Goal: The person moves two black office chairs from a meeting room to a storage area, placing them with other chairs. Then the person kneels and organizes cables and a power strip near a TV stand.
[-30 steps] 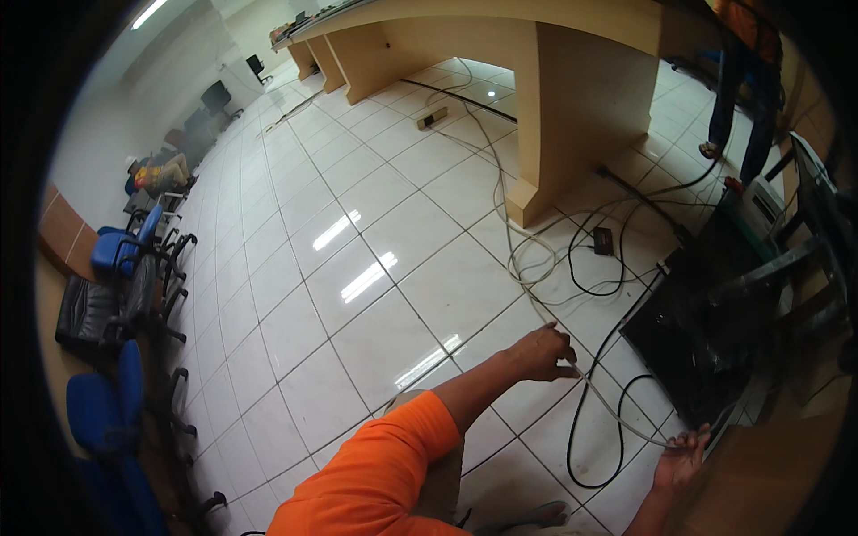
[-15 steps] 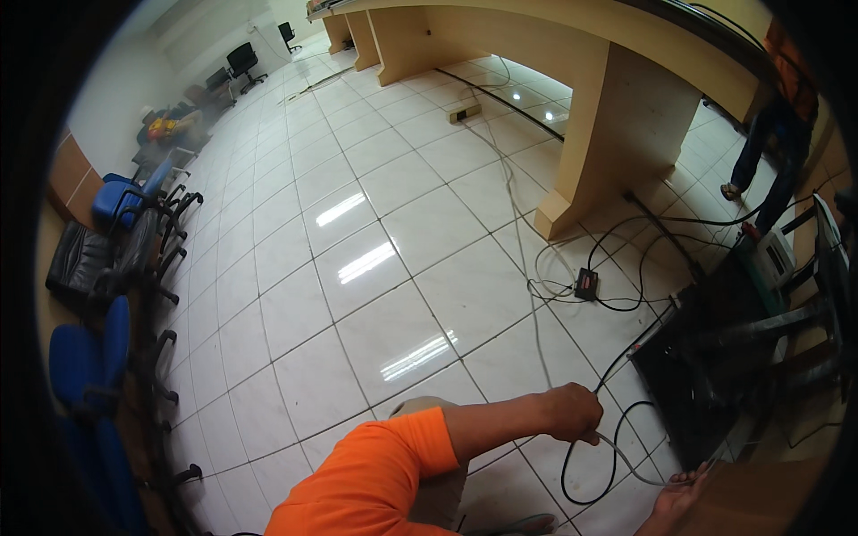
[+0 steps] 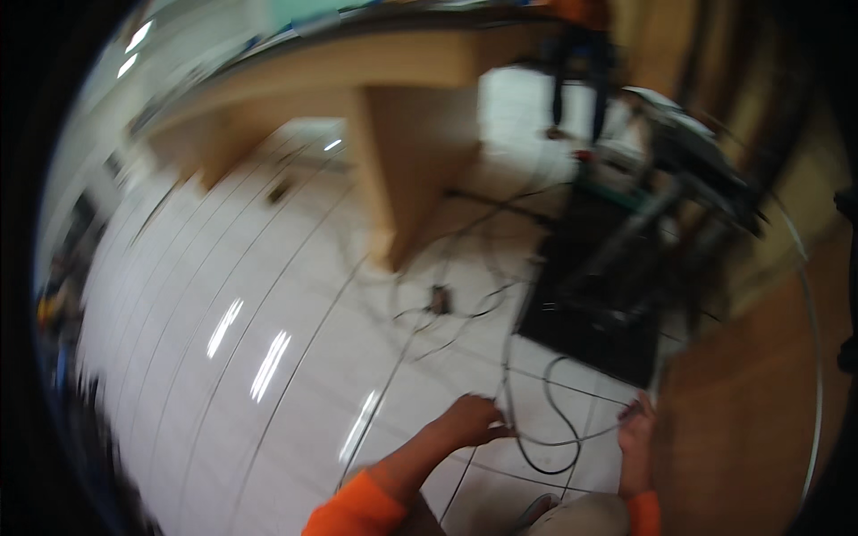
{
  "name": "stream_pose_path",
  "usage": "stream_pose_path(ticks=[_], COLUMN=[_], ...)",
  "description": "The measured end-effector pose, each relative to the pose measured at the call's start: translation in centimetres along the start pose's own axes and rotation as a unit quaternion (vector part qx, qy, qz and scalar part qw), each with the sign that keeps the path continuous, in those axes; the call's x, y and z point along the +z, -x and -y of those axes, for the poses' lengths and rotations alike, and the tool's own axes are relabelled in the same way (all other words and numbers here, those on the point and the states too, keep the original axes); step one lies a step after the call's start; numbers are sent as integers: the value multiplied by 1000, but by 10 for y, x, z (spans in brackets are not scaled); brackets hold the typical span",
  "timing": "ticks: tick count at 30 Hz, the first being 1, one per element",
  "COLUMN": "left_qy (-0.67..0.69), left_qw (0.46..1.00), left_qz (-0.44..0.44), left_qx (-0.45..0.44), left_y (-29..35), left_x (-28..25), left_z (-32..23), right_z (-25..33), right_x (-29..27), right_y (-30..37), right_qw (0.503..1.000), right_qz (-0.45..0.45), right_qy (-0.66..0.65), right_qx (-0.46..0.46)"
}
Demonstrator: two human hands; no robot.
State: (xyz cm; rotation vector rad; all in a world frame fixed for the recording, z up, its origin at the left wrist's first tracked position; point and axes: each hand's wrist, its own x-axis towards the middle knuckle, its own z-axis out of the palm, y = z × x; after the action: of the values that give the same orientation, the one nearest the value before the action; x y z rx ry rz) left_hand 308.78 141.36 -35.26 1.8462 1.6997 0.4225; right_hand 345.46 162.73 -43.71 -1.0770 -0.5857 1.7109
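Note:
The view is blurred by motion. My left hand [image 3: 474, 420], in an orange sleeve, is closed around a thin black cable [image 3: 536, 447] lying on the white tiled floor [image 3: 268, 295]. The cable loops on the tiles between my two hands. My right hand [image 3: 636, 431] reaches up at the other side of the loop, with its fingertips touching the cable near the corner of a black case [image 3: 590, 295]. Whether the right hand grips the cable is not clear.
More cables and a small black adapter [image 3: 438, 299] lie in front of a wooden desk panel [image 3: 393, 179]. A metal stand [image 3: 688, 179] rises over the black case. A brown wooden surface [image 3: 742, 411] fills the right. A person's legs [image 3: 581, 71] stand at the back.
My head has swung right and lower, so the desk and black case fill more of the view. My right hand has come up to the cable loop. The left hand keeps hold of the cable.

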Motion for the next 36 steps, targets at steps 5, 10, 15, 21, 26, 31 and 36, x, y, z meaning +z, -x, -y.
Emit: stream_pose_path(ticks=[5,10,15,21,26,31,36], left_qy=[-66,-72,-83,-120,-147,-118,-44], left_qw=[990,991,991,986,984,975,971], left_qz=[112,66,3,-109,-88,-181,-234], left_qx=[-63,-90,-107,-42,-54,-48,8], left_y=[-10,-18,-10,-22,-71,-151,-220], left_x=[0,19,31,22,-12,-66,-98], left_z=[20,42,45,44,-6,-91,-171], right_z=[21,65,117,198,252,302,352], right_x=[9,16,30,30,27,33,62], right_y=[15,37,49,31,-4,-45,-81], right_qw=[992,985,973,952,957,966,961], right_qz=[-66,-52,-1,101,92,97,115], right_qy=[-107,-148,-168,-160,-145,-109,-84], right_qx=[4,-70,-157,-242,-233,-215,-235])
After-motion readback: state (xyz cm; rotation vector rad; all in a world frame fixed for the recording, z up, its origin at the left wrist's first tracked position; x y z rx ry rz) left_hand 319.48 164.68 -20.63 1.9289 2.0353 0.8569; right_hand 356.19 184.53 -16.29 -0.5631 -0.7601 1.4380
